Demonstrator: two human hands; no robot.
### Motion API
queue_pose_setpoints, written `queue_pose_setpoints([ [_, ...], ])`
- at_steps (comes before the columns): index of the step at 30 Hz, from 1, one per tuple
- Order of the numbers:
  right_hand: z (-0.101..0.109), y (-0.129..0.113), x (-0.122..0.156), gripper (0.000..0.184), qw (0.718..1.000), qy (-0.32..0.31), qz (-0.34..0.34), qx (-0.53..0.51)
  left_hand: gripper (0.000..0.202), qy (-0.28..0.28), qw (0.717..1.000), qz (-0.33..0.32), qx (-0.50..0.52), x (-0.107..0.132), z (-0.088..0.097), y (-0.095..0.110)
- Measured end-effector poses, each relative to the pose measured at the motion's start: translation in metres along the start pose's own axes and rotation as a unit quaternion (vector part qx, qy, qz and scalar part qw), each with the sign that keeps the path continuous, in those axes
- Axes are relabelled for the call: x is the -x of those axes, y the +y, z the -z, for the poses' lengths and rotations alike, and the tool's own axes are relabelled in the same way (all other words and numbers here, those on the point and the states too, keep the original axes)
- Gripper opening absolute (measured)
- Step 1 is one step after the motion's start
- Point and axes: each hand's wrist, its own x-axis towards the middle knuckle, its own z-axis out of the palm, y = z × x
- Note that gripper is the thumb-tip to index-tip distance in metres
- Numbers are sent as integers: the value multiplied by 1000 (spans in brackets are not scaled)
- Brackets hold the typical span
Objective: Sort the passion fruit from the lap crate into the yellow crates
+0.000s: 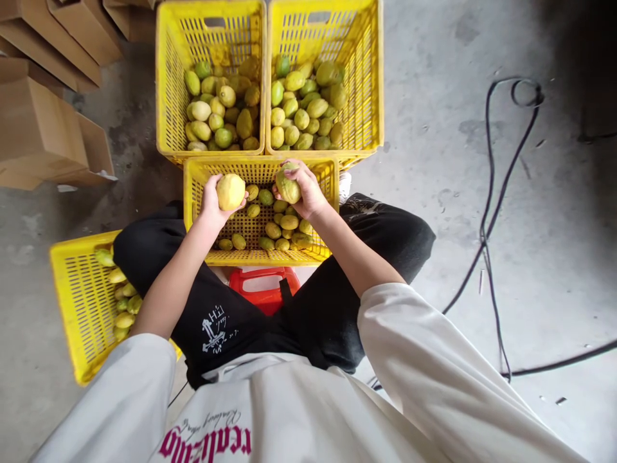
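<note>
My left hand (216, 200) is closed around a pale yellow, roundish fruit (231, 192), its smooth face turned up. A greener, ribbed fruit (288, 184) sits in my right hand (306, 190), with the fingers wrapped over its top. Both hands are above the near yellow crate (263, 260), which holds several smaller yellow-green fruits (290, 222), mostly on its right side. Two larger yellow crates stand just beyond: the far left crate (164, 83) and the far right crate (369, 83), both partly filled with similar green and yellow fruits.
Another yellow crate (80, 308) with fruits stands at my left, partly behind my leg. Cardboard boxes (48, 128) are at the upper left. A red plastic thing with a handle opening (263, 299) is between my legs. Black cable (489, 193) loops across the concrete floor at right.
</note>
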Motion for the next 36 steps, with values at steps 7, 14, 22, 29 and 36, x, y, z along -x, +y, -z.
queue_pose_setpoints([
  [7,-6,-8,5,57,998,-50,-40,-17,34,3,999,-41,35,8,-5,-2],
  [14,-18,-12,14,60,997,-40,-49,-37,23,-40,989,-141,2,7,0,-6],
  [22,-9,-1,6,77,999,-4,-49,-13,46,-15,999,-50,-14,-4,1,-5],
  [29,-16,-11,7,73,998,41,-39,-12,45,-1,999,-5,-46,-1,-4,-3],
  [36,-22,-17,9,64,997,6,-52,-47,24,1,999,-37,15,-5,-2,-7],
])
